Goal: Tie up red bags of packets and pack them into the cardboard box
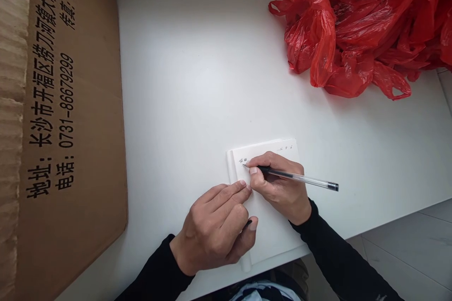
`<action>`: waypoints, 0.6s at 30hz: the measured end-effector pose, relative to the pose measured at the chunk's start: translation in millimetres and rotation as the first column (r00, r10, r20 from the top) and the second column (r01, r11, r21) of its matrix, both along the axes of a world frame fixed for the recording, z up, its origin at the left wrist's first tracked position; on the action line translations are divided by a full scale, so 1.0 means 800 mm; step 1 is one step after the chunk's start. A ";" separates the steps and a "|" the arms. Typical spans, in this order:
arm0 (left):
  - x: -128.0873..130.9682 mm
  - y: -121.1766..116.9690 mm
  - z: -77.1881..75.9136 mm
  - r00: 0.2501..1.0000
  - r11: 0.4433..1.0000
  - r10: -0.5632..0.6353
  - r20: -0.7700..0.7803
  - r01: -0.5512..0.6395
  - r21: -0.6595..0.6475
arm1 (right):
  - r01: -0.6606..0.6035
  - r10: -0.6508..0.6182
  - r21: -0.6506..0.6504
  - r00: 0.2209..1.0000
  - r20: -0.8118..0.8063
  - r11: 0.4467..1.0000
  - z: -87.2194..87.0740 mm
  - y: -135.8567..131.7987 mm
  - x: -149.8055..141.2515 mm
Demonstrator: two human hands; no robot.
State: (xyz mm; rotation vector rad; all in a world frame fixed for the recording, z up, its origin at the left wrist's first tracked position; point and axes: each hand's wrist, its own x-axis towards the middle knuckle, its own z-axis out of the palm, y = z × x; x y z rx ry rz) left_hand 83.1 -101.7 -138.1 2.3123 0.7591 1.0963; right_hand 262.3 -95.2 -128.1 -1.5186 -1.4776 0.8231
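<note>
Only a few small characters (243, 161) stand near the top of my smooth white notebook (271, 244) on the glossy table (194, 80), the lower part that shows unmarked, my right hand (283, 193) pinched round a slim, clear plastic pen (307, 179), my left hand (215, 225) half curled, gripping a small black piece (249, 223).

I see the left arm (158, 268) and right arm (339, 254) angle inward until the hands nearly meet. The right hand (278, 186) pinches tightly, thumb against forefinger. The left hand (217, 225) shows its back, forefinger bent toward the thumb, other fingertips (243, 183) just beside the right hand.
</note>
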 end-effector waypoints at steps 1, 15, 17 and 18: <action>0.000 0.000 0.000 1.000 1.000 0.001 -0.001 -0.001 0.001 | 0.000 0.000 -0.001 1.000 0.000 1.000 0.000 0.000 0.000; 0.001 0.000 0.001 1.000 1.000 -0.005 -0.004 0.005 -0.003 | -0.036 0.035 -0.026 0.998 -0.047 0.999 0.000 0.000 0.005; 0.001 0.001 0.001 1.000 1.000 -0.002 -0.003 0.002 -0.006 | -0.026 0.025 -0.027 0.998 -0.055 0.999 0.001 -0.001 0.006; 0.001 0.001 0.001 1.000 1.000 -0.002 -0.005 0.002 -0.007 | -0.016 0.015 -0.022 0.998 -0.055 1.000 0.001 -0.002 0.007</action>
